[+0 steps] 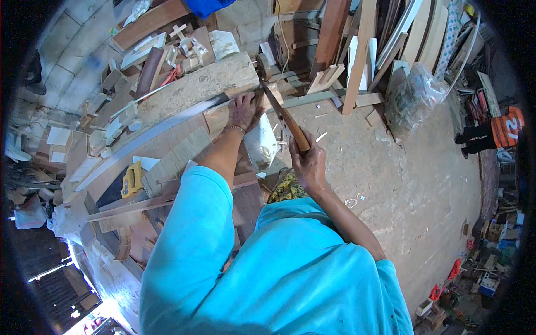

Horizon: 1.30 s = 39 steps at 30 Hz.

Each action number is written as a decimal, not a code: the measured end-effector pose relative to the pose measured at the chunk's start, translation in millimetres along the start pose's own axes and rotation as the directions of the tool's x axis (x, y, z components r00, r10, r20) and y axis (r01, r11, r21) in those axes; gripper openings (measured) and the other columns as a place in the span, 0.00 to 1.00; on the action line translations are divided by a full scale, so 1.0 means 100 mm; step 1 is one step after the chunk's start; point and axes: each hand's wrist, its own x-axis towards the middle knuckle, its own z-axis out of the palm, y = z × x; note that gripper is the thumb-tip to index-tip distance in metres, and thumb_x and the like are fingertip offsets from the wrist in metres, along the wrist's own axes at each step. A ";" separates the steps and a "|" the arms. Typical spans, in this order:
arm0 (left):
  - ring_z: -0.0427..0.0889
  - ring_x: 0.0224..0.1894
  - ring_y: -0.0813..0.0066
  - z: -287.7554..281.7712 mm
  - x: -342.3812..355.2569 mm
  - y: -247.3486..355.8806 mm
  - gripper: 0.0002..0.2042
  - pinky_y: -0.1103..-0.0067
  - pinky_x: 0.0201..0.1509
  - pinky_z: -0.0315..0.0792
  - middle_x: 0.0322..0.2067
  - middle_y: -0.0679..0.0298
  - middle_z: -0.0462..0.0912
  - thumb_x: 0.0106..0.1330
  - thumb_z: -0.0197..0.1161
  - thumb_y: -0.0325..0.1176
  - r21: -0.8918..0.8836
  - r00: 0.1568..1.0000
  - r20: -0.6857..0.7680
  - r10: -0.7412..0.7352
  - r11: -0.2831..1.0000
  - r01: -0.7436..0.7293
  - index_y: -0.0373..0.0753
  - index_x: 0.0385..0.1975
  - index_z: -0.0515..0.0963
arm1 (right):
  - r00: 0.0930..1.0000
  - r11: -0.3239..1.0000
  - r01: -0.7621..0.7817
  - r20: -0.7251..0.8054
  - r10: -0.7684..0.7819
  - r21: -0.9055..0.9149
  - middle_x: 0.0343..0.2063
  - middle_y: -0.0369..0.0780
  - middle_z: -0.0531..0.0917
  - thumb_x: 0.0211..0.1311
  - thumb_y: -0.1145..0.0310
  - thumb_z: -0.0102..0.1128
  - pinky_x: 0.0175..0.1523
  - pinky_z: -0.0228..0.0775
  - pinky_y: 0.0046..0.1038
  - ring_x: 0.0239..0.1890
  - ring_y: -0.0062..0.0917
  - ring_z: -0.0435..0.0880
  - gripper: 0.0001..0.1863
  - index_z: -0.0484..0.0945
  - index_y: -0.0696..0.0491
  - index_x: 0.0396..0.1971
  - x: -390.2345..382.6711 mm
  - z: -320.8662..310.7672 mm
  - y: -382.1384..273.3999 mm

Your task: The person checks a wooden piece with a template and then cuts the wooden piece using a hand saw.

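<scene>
Hand saw (282, 114) — wooden handle, narrow blade running up and away to a small wood block (267, 96) at the far right corner of the bench (167, 151). Blade tip sits at the block's right end; whether the teeth are in the wood cannot be told.

Right hand (307, 159) closed tight around the saw handle, fingers fully wrapped, held off the bench's right edge above the floor. Left hand (244, 110) lies flat, fingers spread, palm down on the block, just left of the blade; a thin bracelet shows at the wrist. Both sleeves are bright blue.

The block rests against a thick rough plank (195, 84) lying across the far end of the bench. A long pale strip (145, 134) runs diagonally from near the left hand down toward the bench's left edge. A yellow-handled tool (132, 180) lies near the left edge — well apart from both hands. Small offcuts and wood scraps crowd the far left corner.

Right of the bench: dusty floor (402, 178) with chips, a clear plastic bag (410, 97), boards leaning upright at the back. Another person in an orange top (505, 131) stands at the far right, well apart.
</scene>
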 end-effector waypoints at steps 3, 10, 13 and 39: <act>0.61 0.54 0.62 -0.08 0.03 -0.02 0.23 0.63 0.52 0.60 0.49 0.64 0.65 0.54 0.54 0.52 0.024 0.999 0.009 0.035 0.999 -0.035 0.43 0.45 0.73 | 0.996 0.996 0.084 -0.041 -0.084 -0.007 0.23 0.54 0.78 0.53 0.73 0.55 0.29 0.70 0.37 0.25 0.45 0.80 0.18 0.69 0.58 0.45 0.09 0.06 0.04; 0.60 0.52 0.59 -0.12 0.11 0.02 0.24 0.63 0.52 0.58 0.50 0.64 0.65 0.56 0.51 0.54 0.033 0.999 -0.007 0.039 0.999 -0.039 0.40 0.42 0.74 | 0.990 0.995 0.098 -0.104 -0.100 -0.017 0.22 0.54 0.77 0.53 0.70 0.56 0.28 0.69 0.39 0.25 0.47 0.79 0.16 0.72 0.57 0.43 0.51 0.26 0.11; 0.61 0.51 0.59 -0.19 0.04 0.10 0.26 0.63 0.53 0.58 0.51 0.65 0.64 0.56 0.51 0.55 -0.117 0.989 0.094 -0.113 0.985 0.124 0.40 0.46 0.72 | 0.994 0.997 0.081 -0.075 -0.081 -0.010 0.21 0.54 0.77 0.53 0.70 0.56 0.27 0.69 0.39 0.25 0.47 0.78 0.16 0.72 0.57 0.43 0.44 0.27 0.17; 0.56 0.58 0.58 -0.44 0.10 0.20 0.28 0.57 0.59 0.51 0.52 0.58 0.61 0.57 0.51 0.53 -0.061 0.955 0.280 -0.101 0.991 0.123 0.45 0.55 0.64 | 1.000 0.997 -0.031 -0.004 0.031 -0.064 0.26 0.56 0.78 0.53 0.69 0.56 0.32 0.71 0.34 0.27 0.42 0.81 0.19 0.72 0.62 0.44 0.21 -0.05 -0.14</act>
